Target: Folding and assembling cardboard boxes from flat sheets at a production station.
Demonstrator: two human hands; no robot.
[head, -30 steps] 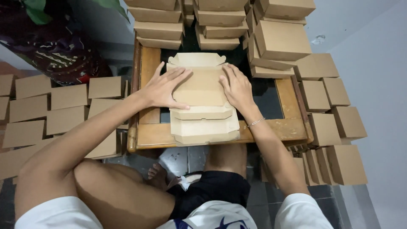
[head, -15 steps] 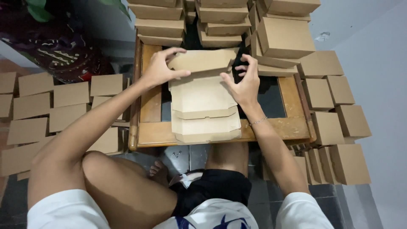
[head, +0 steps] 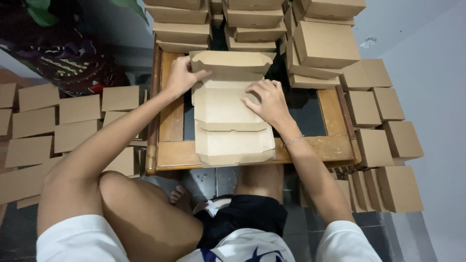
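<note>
I see plain tan-brown cardboard blanks (head: 228,114) on a honey-brown wooden table (head: 171,121) with a dark inset top. Beyond and right of the table, folded boxes (head: 326,44) share that same tan. Left of the table lies a dark cloth (head: 68,60) patterned maroon, red and cream.

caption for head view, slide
Left hand lifts the box flap, right hand presses the flat box on the table.

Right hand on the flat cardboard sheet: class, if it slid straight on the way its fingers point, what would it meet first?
The right hand points up-left across the flat cardboard sheet; it would probably first meet the raised folded flap, though depth is uncertain.
</note>
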